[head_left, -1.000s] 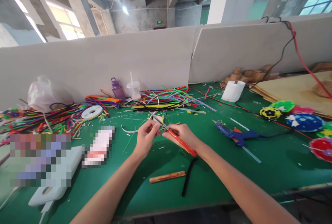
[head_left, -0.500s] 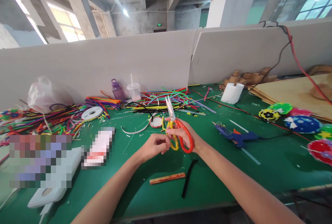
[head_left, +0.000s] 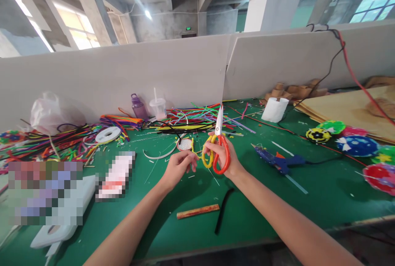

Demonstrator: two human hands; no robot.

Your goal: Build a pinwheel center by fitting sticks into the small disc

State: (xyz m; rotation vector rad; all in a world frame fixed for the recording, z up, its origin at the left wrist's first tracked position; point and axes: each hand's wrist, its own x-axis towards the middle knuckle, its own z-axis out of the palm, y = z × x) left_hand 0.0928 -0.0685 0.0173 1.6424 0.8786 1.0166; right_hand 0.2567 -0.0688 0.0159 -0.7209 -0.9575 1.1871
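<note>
I have the red-and-yellow scissors [head_left: 219,130] up over the green table [head_left: 173,237], blades pointing upward, their handles clasped in the right hand [head_left: 233,162]. The left hand [head_left: 180,167] hangs just beside them, thumb and fingers drawn close, though from here I cannot tell whether they pinch anything. Beyond lies a round white piece with a red rim [head_left: 185,144]; nearer lie a brown stick [head_left: 198,211] and a black strip [head_left: 223,213].

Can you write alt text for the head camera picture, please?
A person's right hand holds scissors with one red and one yellow handle; the left hand is close by, over a green table. Colourful craft stems lie behind, and a blue glue gun lies to the right.
</note>
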